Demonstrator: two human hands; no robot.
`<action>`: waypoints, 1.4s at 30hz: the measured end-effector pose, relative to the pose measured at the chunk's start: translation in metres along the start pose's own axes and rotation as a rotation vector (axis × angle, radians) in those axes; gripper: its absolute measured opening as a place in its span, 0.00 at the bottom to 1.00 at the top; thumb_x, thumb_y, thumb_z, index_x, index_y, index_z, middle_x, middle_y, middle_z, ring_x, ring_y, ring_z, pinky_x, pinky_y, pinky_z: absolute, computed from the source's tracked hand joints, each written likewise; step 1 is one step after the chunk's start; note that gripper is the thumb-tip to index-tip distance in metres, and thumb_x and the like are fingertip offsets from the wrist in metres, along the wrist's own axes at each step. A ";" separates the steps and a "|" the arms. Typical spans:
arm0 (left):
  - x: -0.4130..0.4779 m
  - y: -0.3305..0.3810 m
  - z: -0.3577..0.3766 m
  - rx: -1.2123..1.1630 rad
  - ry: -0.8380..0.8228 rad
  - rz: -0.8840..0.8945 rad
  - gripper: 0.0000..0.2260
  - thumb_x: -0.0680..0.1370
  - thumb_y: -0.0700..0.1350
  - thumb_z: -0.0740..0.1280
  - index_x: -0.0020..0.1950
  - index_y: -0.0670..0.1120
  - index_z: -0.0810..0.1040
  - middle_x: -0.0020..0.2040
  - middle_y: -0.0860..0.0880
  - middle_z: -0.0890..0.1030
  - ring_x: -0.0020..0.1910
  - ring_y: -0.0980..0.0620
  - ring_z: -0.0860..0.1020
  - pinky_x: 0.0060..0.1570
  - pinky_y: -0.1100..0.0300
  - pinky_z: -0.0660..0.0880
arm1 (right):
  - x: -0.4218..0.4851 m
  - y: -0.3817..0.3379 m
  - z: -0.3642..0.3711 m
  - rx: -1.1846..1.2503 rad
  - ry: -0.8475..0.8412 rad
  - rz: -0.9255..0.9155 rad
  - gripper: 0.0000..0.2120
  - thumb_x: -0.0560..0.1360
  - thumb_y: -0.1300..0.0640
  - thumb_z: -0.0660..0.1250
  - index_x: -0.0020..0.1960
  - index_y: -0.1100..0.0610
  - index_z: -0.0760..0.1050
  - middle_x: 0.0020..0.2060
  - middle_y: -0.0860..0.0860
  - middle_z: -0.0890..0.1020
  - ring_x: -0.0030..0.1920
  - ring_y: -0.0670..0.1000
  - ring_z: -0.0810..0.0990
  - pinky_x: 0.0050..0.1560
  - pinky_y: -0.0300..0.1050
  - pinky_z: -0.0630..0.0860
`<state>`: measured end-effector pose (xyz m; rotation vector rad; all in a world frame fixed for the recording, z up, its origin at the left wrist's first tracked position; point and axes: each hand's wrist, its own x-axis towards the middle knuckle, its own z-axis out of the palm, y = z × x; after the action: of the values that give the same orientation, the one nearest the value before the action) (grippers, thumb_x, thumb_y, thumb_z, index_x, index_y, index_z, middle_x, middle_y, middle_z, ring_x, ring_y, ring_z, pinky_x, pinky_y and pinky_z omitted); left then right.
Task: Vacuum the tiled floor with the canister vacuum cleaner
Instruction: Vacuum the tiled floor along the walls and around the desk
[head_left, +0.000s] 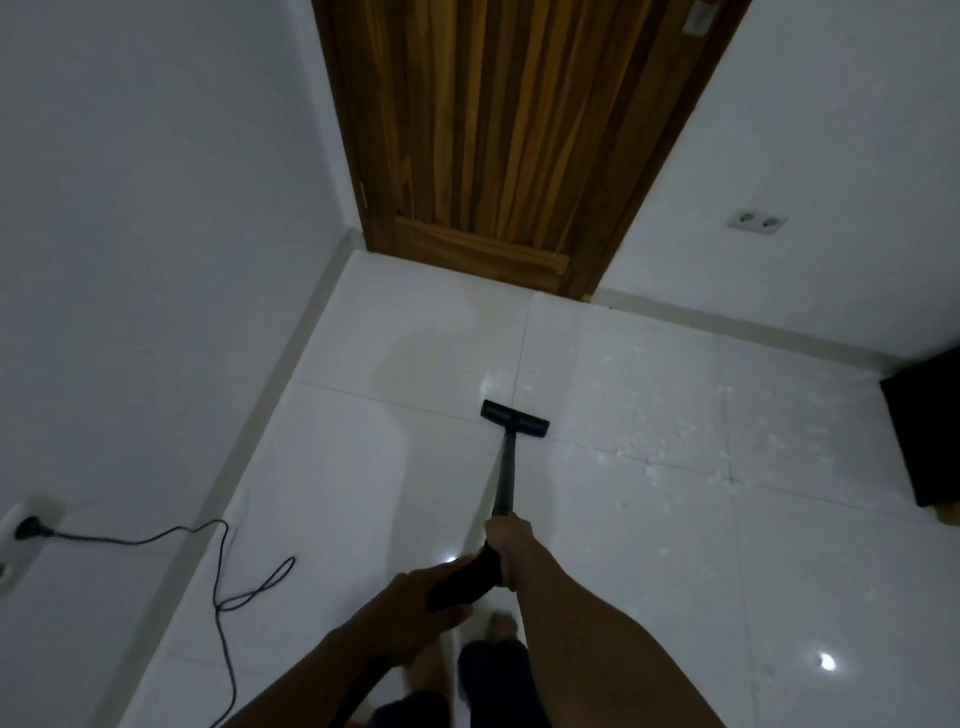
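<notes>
Both hands, the right hand (506, 545) farther and the left hand (431, 597) nearer, had their fingers closed around the wand (505, 480), and the floor head (515, 418) should sweep slowly right toward the white scraps (670, 447).

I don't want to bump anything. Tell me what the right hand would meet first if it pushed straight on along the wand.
Probably the brown wooden door. The right hand points along the black vacuum wand; beyond the black floor nozzle lies bare white tiled floor, though depth is uncertain.

You face a wooden door (498, 135) at twelve o'clock, white walls (156, 208) either side, a dark cabinet (930, 436) at three o'clock.
</notes>
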<state>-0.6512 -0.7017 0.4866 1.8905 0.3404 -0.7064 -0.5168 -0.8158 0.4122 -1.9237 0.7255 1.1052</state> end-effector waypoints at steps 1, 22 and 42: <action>0.009 0.002 -0.008 -0.009 0.001 0.004 0.25 0.80 0.47 0.68 0.74 0.60 0.63 0.58 0.54 0.81 0.32 0.69 0.77 0.35 0.71 0.75 | 0.006 -0.011 0.000 0.005 0.006 -0.004 0.20 0.81 0.61 0.58 0.72 0.65 0.67 0.39 0.55 0.74 0.35 0.53 0.75 0.42 0.49 0.79; 0.237 0.072 -0.127 -0.073 0.089 -0.118 0.27 0.80 0.49 0.67 0.72 0.68 0.58 0.68 0.62 0.74 0.62 0.59 0.78 0.57 0.69 0.74 | 0.181 -0.242 -0.023 -0.115 0.019 -0.053 0.29 0.75 0.56 0.59 0.76 0.50 0.64 0.57 0.56 0.81 0.52 0.59 0.82 0.53 0.57 0.82; 0.383 0.139 -0.205 -0.102 0.172 -0.191 0.28 0.81 0.51 0.66 0.77 0.61 0.57 0.64 0.52 0.80 0.49 0.56 0.83 0.44 0.68 0.77 | 0.299 -0.389 -0.045 -0.025 0.030 -0.073 0.27 0.79 0.56 0.58 0.77 0.45 0.60 0.54 0.59 0.81 0.41 0.59 0.83 0.32 0.46 0.81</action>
<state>-0.2115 -0.6060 0.4131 1.8413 0.6611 -0.6409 -0.0584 -0.6757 0.2969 -1.9756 0.6551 1.0470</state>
